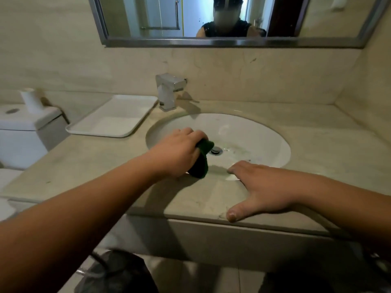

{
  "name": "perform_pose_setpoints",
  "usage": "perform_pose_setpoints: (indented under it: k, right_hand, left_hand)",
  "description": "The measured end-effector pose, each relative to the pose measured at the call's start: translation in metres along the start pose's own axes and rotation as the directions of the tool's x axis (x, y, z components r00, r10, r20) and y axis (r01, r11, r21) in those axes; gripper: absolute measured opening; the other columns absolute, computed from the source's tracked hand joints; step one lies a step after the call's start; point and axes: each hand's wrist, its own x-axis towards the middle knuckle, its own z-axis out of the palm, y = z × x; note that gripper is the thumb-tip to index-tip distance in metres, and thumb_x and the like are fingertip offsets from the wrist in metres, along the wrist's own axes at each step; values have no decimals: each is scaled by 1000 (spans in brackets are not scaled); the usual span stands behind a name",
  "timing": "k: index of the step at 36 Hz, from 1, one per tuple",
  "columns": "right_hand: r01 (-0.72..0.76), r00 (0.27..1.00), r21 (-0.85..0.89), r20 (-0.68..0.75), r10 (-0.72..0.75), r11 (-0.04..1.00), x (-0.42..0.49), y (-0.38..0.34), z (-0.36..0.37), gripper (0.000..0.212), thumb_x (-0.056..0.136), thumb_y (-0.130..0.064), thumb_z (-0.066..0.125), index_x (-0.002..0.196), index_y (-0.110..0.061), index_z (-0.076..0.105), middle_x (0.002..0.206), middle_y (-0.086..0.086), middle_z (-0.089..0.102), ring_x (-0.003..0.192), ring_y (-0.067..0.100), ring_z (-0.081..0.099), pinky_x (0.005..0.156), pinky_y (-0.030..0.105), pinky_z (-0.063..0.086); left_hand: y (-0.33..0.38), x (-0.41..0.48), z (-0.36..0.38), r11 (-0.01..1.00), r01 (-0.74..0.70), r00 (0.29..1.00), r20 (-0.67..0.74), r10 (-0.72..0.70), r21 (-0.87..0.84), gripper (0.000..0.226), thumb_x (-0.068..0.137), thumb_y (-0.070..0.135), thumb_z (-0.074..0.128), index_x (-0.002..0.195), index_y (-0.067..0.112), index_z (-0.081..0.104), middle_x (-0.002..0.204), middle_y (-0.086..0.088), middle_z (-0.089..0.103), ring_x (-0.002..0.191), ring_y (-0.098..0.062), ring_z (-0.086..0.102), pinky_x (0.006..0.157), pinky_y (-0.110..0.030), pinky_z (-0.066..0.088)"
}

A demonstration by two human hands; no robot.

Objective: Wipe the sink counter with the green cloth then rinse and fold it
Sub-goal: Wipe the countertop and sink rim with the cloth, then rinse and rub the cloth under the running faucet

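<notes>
**A:** State the function of the near hand.

**B:** Support. The right hand [260, 187] lies flat on the counter [95, 163] with its fingers straight, and it holds nothing. Its thumb sits at the front edge and its fingertips reach the sink [264, 132] rim. I judge that it braces the body for the reach.

**A:** Locate the cloth.

**B:** Just left of those fingertips. The left hand [179, 151] grips the cloth [201, 160], with its fingers curled over the top of the bunch. The lower end of the cloth hangs down to the counter at the near rim and appears to touch it. A bunched hold likely concentrates pressure on the narrow strip between rim and edge.

**A:** Items beyond the left hand?

**B:**
1. The drain [216, 150] is just past the cloth.
2. The tap [169, 92] is farther back. No running water is visible.
3. The tray [118, 117] is far left of the hand and set back, probably to keep it out of the wiping path.
4. The mirror [211, 42] is farthest, on the wall.

**A:** Task stage?

**B:** I judge this to be the wiping step. The cloth is not under the tap and not folded, so rinse and fold remain. The tap looks reachable from the left hand's position, which suits the rinse.
</notes>
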Motion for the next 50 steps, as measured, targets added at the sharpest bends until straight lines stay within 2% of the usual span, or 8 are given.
perform_pose_setpoints:
  k: [3, 7, 15, 25, 32, 39, 43, 50]
  right_hand:
    - [0, 999, 17, 35, 0, 1000, 4, -3, -4, 140, 50, -105, 56, 162, -30, 19, 163, -8, 33, 138, 17, 47, 116, 39, 42]
    - [5, 995, -4, 96, -5, 1000, 9, -7, -10, 136, 54, -100, 60, 163, -30, 18, 163, -10, 32, 138, 16, 46, 115, 36, 42]
    - [28, 983, -47, 184, -19, 999, 29, -4, -34, 125, 65, -97, 57, 164, -30, 23, 165, -11, 32, 143, 17, 46, 117, 38, 41]
    - [6, 946, 71, -324, 17, 997, 139, 3, -141, 32, 102, -46, 56, 117, -24, 74, 111, -1, 74, 99, 22, 67, 91, 42, 57]
    - [-25, 868, 218, -479, 129, 976, 232, -1, -188, 32, 102, -38, 53, 102, -14, 74, 97, 11, 76, 96, 31, 69, 83, 38, 56]
    - [-56, 830, 217, -533, 166, 975, 295, -8, -198, 47, 107, -42, 47, 87, -7, 73, 82, 13, 70, 82, 33, 67, 60, 35, 41]
    - [-90, 799, 148, -579, 160, 985, 310, -1, -197, 47, 106, -41, 45, 82, -10, 72, 77, 12, 66, 75, 32, 64, 53, 34, 35]
    - [-169, 786, 144, -577, 221, 975, 323, 16, -201, 50, 106, -46, 42, 69, -16, 57, 72, 8, 59, 67, 28, 56, 52, 33, 32]
  left_hand:
    - [7, -36, -6, 991, -98, 978, 174, 113, -92, 48, 101, 40, 41, 148, 37, 46, 138, 3, 53, 123, -18, 50, 110, -41, 43]
    - [17, -57, 20, 957, -269, 938, 257, 234, 111, 65, 91, 53, 30, 153, 35, 33, 136, 0, 49, 114, -20, 46, 103, -41, 39]
    - [-23, 28, 9, 993, 54, 936, 343, -87, 102, 37, 109, 31, 41, 143, 30, 54, 129, -8, 65, 112, -28, 60, 101, -45, 50]
    - [-68, 88, -40, 849, 303, 951, 73, -302, -433, 37, 111, 24, 38, 137, 22, 64, 111, -7, 68, 99, -24, 65, 93, -41, 55]
    - [-91, 113, -43, 680, 374, 901, 74, -428, -630, 33, 109, 26, 40, 115, 15, 71, 111, -20, 72, 106, -41, 70, 98, -59, 58]
    - [-114, 135, -37, 684, 376, 886, 25, -464, -625, 31, 109, 30, 45, 91, 20, 69, 95, -5, 68, 86, -20, 65, 69, -34, 53]
    - [-123, 144, -34, 668, 391, 883, 54, -466, -634, 33, 107, 37, 49, 111, 15, 73, 108, -10, 72, 101, -27, 68, 95, -45, 57]
    - [-132, 159, -23, 573, 374, 882, 88, -464, -729, 25, 99, 35, 59, 103, 22, 80, 100, -6, 81, 97, -29, 77, 97, -53, 61]
